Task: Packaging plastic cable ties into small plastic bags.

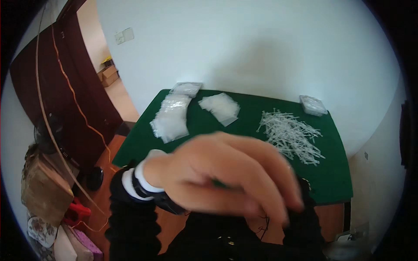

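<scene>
My left hand [217,169] is raised close to the camera, in front of the table, and smeared by motion. Its fingers bend loosely downward, with a gap between them and the thumb; nothing shows in its grasp. A white and black band [141,182] circles that wrist. Of my right arm only the black sleeve [305,222] shows, and the hand is hidden behind the left fingers. Beyond them a heap of thin clear plastic sticks [291,135] lies on the green table [139,139]. Clear plastic bags lie in a fanned stack [172,117] and a smaller pile [221,108].
Wrapped clear packs sit at the table's back left [187,88] and back right [312,105], near the white wall [270,48]. Left stand a dark door [61,82], hanging cords and a cardboard box [45,191]. A blurred grey object [348,248] is at lower right.
</scene>
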`<action>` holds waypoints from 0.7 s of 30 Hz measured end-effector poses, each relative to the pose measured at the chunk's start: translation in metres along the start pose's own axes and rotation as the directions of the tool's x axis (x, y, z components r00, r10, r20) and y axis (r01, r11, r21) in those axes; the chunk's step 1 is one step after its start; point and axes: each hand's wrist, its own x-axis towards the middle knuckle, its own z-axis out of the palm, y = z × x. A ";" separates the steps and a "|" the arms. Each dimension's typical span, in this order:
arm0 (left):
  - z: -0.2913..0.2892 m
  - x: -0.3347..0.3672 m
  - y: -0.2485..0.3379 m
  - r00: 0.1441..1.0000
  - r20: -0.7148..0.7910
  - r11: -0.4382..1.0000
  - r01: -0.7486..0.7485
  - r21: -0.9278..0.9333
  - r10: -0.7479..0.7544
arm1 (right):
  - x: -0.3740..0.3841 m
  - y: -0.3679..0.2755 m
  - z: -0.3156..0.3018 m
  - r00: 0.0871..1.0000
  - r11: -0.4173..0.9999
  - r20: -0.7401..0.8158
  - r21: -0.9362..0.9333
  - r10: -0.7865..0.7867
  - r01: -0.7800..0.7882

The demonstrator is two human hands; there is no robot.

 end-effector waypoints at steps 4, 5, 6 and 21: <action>0.027 -0.011 -0.005 0.999 -0.033 1.000 -0.001 0.002 0.001 | -0.031 -0.012 -0.026 0.981 0.974 -0.072 0.127 -0.179 0.187; 0.039 -0.012 -0.012 0.999 -0.036 1.000 -0.004 -0.004 0.004 | -0.040 -0.012 -0.029 0.958 0.950 -0.128 0.148 -0.256 0.273; 0.045 -0.019 -0.010 0.999 -0.039 1.000 -0.008 -0.010 0.008 | -0.046 -0.012 -0.034 0.957 0.948 -0.128 0.153 -0.261 0.279; 0.107 -0.004 -0.068 0.995 -0.069 0.986 -0.080 -0.146 0.070 | -0.096 0.002 -0.049 0.835 0.927 -0.519 0.194 -0.181 0.322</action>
